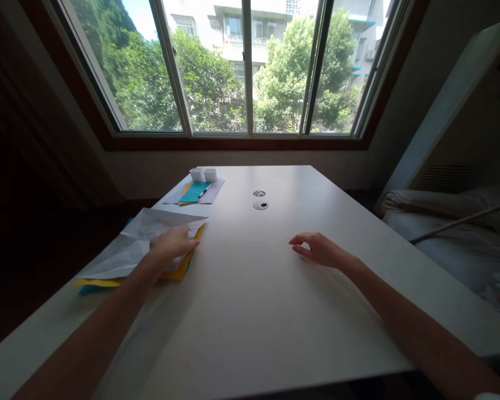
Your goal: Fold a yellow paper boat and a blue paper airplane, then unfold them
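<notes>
Daylight pours in through the window [245, 66], overexposing the building outside. The white worktop [254, 311] glows with soft sheen below the window, forearms cast faint shadows, room corners fall dark, edges bend outward.

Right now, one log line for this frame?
left hand: on white paper atop yellow sheet | right hand: open, empty, above table

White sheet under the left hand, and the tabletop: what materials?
White sheet: thin paper, matte, going by its sharp creases and lifted edges; the left hand rests on it. Table: smooth white top with a soft sheen, probably laminate or painted board; the core cannot be told.
</notes>
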Motion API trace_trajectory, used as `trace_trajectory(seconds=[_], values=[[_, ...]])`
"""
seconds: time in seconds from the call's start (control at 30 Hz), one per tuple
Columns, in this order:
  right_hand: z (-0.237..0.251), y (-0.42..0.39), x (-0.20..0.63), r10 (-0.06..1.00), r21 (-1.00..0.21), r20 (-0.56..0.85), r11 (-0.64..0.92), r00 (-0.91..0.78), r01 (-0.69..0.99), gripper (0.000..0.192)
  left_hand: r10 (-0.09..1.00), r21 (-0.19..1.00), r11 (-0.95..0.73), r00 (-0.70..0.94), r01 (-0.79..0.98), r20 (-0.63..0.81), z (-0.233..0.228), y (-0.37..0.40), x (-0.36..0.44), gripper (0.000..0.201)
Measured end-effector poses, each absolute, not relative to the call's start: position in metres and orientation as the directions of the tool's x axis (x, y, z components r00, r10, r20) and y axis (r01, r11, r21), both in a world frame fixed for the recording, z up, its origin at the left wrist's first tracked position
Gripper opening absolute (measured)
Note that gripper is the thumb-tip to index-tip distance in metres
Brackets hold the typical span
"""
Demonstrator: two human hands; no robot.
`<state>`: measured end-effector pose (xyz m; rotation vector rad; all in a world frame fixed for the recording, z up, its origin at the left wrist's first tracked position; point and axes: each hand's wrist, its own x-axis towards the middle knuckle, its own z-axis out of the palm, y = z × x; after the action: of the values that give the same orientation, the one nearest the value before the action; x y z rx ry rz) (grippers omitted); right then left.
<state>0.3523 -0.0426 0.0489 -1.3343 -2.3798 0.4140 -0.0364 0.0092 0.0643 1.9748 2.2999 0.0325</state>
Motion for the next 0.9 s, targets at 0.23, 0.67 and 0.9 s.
trace_trajectory(seconds=[0.23,0.67,0.9], values=[[0.051,-0.044,0.352,0.864,-0.386,0.173,0.501,-0.473,0.775,0.026,0.982,-0.045,0.184,-0.185,0.982,-0.029,0.080,-0.003,-0.017,0.032],[0.056,-0.041,0.365,0.874,-0.365,0.215,0.485,-0.435,0.794,0.027,0.848,-0.267,-0.437,0.492,0.859,0.198,0.100,-0.046,0.081,0.030],[0.054,-0.038,0.373,0.901,-0.262,0.255,0.414,-0.352,0.871,0.026,0.527,0.089,-0.849,0.847,0.521,0.071,0.064,-0.059,0.106,0.019]])
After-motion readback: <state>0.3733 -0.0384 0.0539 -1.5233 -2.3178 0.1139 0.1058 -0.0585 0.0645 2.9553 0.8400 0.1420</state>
